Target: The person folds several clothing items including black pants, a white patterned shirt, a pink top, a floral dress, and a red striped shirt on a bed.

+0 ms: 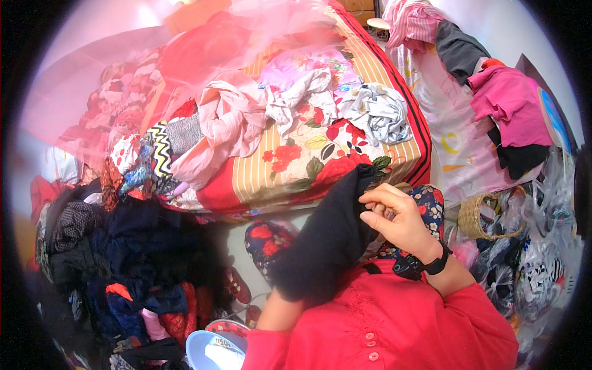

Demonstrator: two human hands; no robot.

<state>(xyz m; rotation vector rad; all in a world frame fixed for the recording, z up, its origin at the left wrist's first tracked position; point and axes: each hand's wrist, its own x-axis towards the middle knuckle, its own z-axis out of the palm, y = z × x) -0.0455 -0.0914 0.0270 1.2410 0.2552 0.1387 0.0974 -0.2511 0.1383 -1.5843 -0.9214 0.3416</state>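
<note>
A black cloth garment (327, 231) hangs over my lap, narrowing to a raised tip at its upper right. My left forearm (279, 317) runs up into its lower end, and the cloth hides my left hand and its fingers. Beside the garment's right edge is my right hand (398, 219), its fingers bent and the thumb apart from them. The fingertips come close to the cloth; whether they touch it is unclear. A dark watch (431, 262) is strapped to my right wrist.
Ahead stands a bed (364, 160) with a floral, striped cover, several crumpled clothes and a pink scarf (228, 117). Dark clothes (135, 246) are heaped at left. A light-blue bucket (203, 345) stands near my left elbow. At right are a wicker basket (473, 216) and plastic bags (536, 265).
</note>
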